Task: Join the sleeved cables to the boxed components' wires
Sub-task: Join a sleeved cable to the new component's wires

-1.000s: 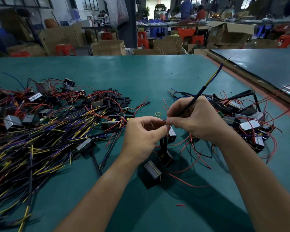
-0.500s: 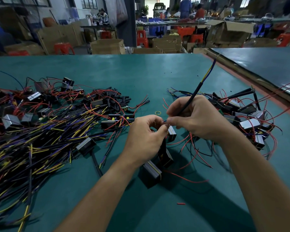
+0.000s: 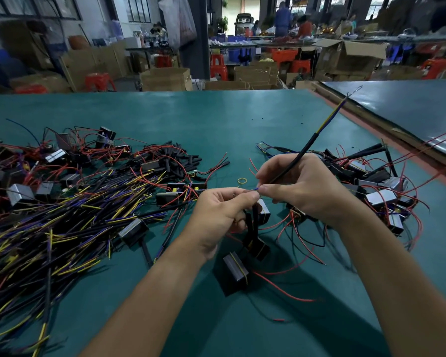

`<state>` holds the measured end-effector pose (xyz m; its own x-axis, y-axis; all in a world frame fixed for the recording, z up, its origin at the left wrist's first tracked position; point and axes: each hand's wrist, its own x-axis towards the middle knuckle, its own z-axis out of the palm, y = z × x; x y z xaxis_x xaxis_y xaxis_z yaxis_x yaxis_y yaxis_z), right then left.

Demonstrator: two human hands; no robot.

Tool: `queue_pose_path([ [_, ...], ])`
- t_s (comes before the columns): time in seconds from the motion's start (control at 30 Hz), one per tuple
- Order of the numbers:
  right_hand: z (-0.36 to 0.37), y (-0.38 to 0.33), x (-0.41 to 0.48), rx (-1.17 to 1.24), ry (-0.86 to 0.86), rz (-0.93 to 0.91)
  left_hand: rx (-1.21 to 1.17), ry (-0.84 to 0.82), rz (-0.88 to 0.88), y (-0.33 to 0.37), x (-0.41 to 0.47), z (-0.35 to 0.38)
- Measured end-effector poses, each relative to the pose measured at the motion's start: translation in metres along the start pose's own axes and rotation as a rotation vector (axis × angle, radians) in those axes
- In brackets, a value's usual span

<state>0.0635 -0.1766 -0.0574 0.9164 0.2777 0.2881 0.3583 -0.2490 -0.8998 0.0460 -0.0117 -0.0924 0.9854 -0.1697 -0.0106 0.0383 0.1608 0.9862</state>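
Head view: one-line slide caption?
Left hand and right hand pinch wire ends together; the right holds a sleeved cable.

A green desk filled the view. A small yellow ring lay on it near centre. Beyond its far edge stood cardboard boxes at 11 o'clock and red stools at 12. A darker desk lay at 2 o'clock.

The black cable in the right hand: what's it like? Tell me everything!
The sleeved cable is thin, in a black rubbery-looking sleeve. It slants up and away from the right hand, which grips it. Its top end shows yellow and blue wires, bare at the tip. The left hand pinches a thin blue wire at its lower end.
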Motion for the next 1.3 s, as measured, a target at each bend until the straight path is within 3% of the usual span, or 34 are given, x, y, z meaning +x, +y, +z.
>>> queue_pose_path([
  [0.63, 0.0003, 0.0057, 0.0018, -0.288, 0.031, -0.119, 0.068, 0.156, -0.009, -0.0031, 0.0014, 0.0025],
  [1.3, -0.0008, 0.0017, -0.0001, -0.248, 0.020, -0.050, 0.122, 0.018, 0.090, -0.0018, -0.0007, 0.0042],
])
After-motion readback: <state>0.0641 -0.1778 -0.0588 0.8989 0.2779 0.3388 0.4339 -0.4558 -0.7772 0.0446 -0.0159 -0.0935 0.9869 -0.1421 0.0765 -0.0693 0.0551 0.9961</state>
